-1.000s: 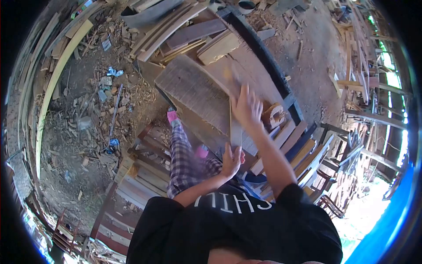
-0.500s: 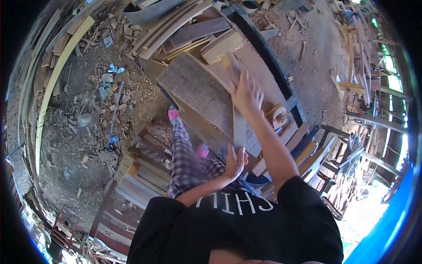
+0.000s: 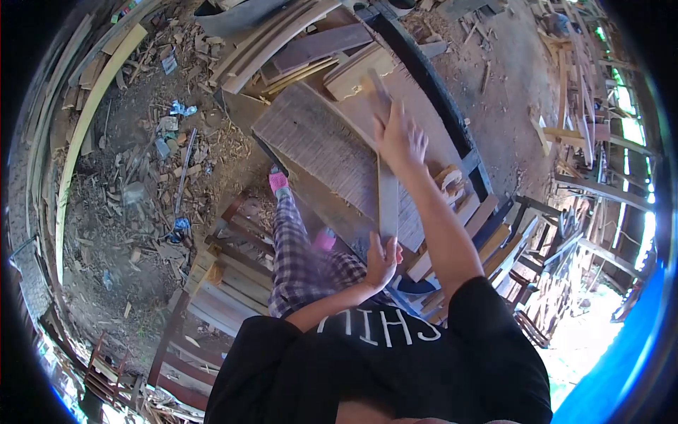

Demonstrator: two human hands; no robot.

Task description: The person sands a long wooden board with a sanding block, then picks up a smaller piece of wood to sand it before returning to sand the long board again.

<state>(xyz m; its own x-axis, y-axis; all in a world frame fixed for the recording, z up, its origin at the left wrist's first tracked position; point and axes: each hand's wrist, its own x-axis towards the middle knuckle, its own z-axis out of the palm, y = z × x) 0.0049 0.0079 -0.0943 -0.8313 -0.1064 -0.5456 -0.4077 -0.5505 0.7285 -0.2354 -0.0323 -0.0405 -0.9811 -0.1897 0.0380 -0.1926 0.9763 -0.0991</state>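
Observation:
A pale narrow wooden strip (image 3: 387,201) lies lengthwise over a broad, rough-grained board (image 3: 318,145) in front of me. My left hand (image 3: 382,263) is at the strip's near end, thumb and fingers closed about it, close to my lap. Farther along, my right hand (image 3: 402,145) is over the strip's far part, its fingers closed on a narrow flat piece (image 3: 379,90) that juts out ahead of them at a slight angle to the strip. The palm hides where this piece and the strip meet.
Cut wooden pieces (image 3: 360,73) and curved planks (image 3: 275,46) are stacked beyond the board. A dark beam (image 3: 431,85) borders the worktop on the right. Curled shavings (image 3: 448,180) sit by my right forearm. Scraps litter the ground at left, near a long yellowish plank (image 3: 85,134).
My right hand and the flat piece in it have shifted slightly away from me and to the right. The left hand stays at the strip's near end, moving only slightly.

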